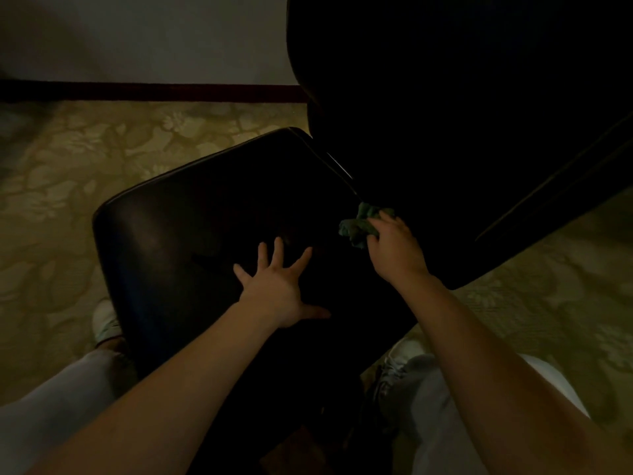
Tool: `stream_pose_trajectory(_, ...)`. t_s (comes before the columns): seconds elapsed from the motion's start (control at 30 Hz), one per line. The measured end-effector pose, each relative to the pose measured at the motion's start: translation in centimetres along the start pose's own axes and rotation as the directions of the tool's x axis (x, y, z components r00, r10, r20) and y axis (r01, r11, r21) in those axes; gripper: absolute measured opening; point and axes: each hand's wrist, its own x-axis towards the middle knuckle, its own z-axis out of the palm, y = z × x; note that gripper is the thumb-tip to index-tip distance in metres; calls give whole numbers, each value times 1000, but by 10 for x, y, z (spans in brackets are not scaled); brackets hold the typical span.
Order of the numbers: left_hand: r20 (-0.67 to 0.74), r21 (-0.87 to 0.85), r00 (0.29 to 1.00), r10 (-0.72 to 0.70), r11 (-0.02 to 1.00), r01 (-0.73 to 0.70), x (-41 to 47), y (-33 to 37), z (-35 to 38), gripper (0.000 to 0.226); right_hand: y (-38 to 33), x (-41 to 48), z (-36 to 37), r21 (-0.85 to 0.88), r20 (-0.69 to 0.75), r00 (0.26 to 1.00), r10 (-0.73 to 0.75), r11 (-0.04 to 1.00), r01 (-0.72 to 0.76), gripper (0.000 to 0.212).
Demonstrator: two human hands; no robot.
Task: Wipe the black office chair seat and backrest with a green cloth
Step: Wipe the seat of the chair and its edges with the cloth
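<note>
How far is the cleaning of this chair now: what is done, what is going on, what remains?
Done: the green cloth is picked up; the right hand grips it, bunched. In hand: the cloth sits at the back of the seat, where it meets the backrest, while the left hand lies spread on the seat. Left: probably the backrest above; the dark picture shows no wiped marks.

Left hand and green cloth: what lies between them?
In the head view, only bare black seat lies between the left hand and the green cloth.
</note>
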Motion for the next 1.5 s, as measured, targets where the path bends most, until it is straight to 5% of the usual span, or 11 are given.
stream_pose_trajectory(0.8,19,-26,998,-56,998,57,-1,12,-4,112,-3,7,-8,32,16,1000,-18,999,18,39)
stream_pose_trajectory(1.03,-87,232,996,-3,973,23,-1,12,-29,102,5,-1,-11,33,71,997,8,999,-10,36)
stream_pose_trajectory(1.13,-138,166,990,-9,986,32,8,-1,-42,105,5,1,-11,35,76,997,19,999,-22,34)
stream_pose_trajectory(1.27,16,10,995,-99,995,98,22,-15,-45,117,7,8,-10,49,90,996,4,999,-9,38)
stream_pose_trajectory(1.5,26,-14,993,-117,993,117,28,-15,-36,116,-5,28,-5,48,52,999,-9,999,6,42)
